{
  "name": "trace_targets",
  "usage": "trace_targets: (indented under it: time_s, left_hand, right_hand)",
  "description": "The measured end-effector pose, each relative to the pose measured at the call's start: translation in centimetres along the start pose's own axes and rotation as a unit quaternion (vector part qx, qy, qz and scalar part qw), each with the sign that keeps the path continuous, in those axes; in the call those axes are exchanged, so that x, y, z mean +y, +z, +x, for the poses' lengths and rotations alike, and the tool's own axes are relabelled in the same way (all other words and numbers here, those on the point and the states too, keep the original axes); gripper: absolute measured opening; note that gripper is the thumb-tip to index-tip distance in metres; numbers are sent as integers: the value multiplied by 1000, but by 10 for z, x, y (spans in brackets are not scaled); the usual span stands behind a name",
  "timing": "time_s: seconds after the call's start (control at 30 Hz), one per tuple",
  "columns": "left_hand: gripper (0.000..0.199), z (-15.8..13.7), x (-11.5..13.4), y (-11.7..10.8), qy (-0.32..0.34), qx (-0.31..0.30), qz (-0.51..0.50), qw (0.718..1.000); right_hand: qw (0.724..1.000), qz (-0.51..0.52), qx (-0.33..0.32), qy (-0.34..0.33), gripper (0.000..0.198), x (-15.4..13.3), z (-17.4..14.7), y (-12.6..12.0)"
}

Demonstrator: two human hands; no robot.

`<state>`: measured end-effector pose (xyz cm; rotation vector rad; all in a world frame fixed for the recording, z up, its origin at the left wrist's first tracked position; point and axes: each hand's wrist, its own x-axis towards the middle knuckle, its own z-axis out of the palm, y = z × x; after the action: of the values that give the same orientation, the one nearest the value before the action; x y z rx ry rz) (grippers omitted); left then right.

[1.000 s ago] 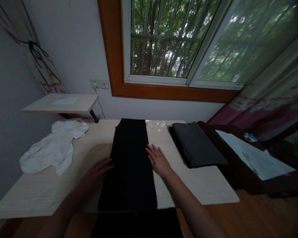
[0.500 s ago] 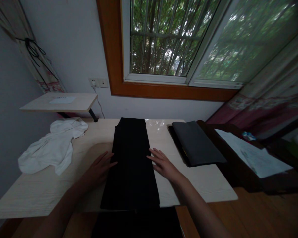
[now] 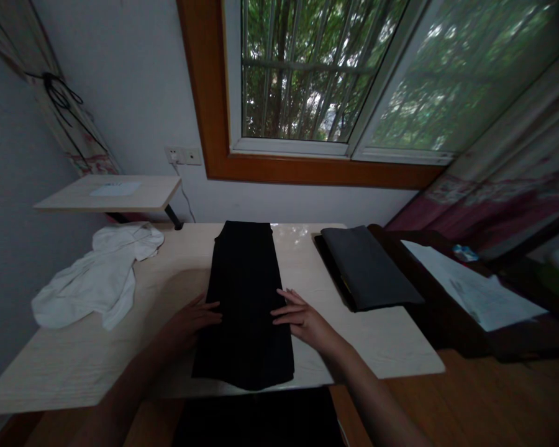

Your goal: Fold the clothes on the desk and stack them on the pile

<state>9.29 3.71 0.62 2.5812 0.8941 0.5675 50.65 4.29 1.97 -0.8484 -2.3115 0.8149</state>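
A long black folded garment [image 3: 245, 273] lies on the pale wooden table [image 3: 377, 347], its length running from the far edge toward me. My left hand [image 3: 193, 323] rests at the garment's left side, fingertips on the cloth and fingers stretched out. On the opposite side my right hand [image 3: 305, 320] touches the right edge, its fingers spread and lying over the fabric. The thumbs are hard to make out, the left one in shadow. The garment's near edge bows toward me in the middle. What kind of garment it is, I cannot tell.
A crumpled white cloth [image 3: 93, 279] lies at the left, by a small raised shelf [image 3: 153, 192] bearing a paper. Folded dark grey cloth [image 3: 372, 267] sits at the right. Beyond it, a dark surface holds a sheet [image 3: 470, 285]. A window [image 3: 317, 81] is ahead.
Both hands have moved slightly nearer to me along the garment's sides. Its near edge, fairly straight before, now curves, with the corners drawn back from the table's edge.
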Motion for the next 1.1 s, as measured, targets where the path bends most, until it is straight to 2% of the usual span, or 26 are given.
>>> trace_targets:
  time_s: [0.13, 0.2, 0.3, 0.4, 0.5, 0.6, 0.7, 0.77, 0.97, 1.1]
  left_hand:
    - [47, -1, 14, -10, -67, 1, -54, 996]
    - [40, -3, 27, -20, -127, -13, -97, 987]
    - [24, -8, 46, -33, -212, -29, -189, 958]
    - [21, -7, 59, -42, -306, 58, -270, 911]
    - [38, 8, 62, -44, -385, 152, -351, 840]
    - [51, 30, 55, -40, -410, 186, -428, 784]
    - [73, 40, 43, -29, -428, 210, -456, 752]
    - [82, 38, 35, -21, -430, 206, -448, 756]
    - [101, 28, 25, -6, -398, 165, -378, 819]
    - [104, 24, 27, -5, -366, 111, -338, 860]
  right_hand:
    - [993, 114, 8, 31, 27, -15, 2, -9]
    - [983, 164, 2, 81, 29, -27, 2, -15]
    - [958, 236, -18, 162, 30, -42, 2, -23]
    - [926, 309, 1, 215, 35, -50, 9, -27]
    - [898, 354, 84, 248, 39, -50, 26, -26]
    - [882, 339, 184, 271, 39, -37, 42, -19]
    - [869, 322, 224, 302, 53, -18, 44, -9]
    - [865, 329, 214, 312, 66, -8, 39, -3]
    - [875, 338, 149, 314, 83, 1, 23, 0]
    - [890, 315, 117, 308, 89, -1, 21, -6]
